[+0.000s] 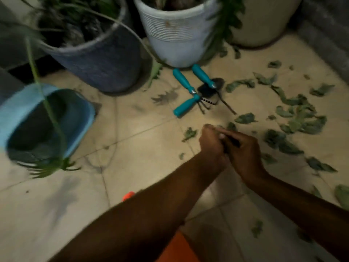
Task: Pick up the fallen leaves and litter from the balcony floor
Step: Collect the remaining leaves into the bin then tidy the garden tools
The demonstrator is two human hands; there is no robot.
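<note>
Leaves (294, 118) lie scattered over the floor tiles (141, 133), mostly right of and beyond the hands, with one scrap just beside the left hand (211, 142). It meets the right hand (245, 152), fingers of both curled, likely bunching gathered bits for the blue bin (84, 127). Blur hides what either grips.

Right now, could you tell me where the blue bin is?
In the head view, the blue bin sits far left, beside the dark blue plant pot.

3 teal-handled garden tools (184, 81) lie at 12, just below white pot (175, 35). Dk blue pot (102, 61) at 11.
</note>
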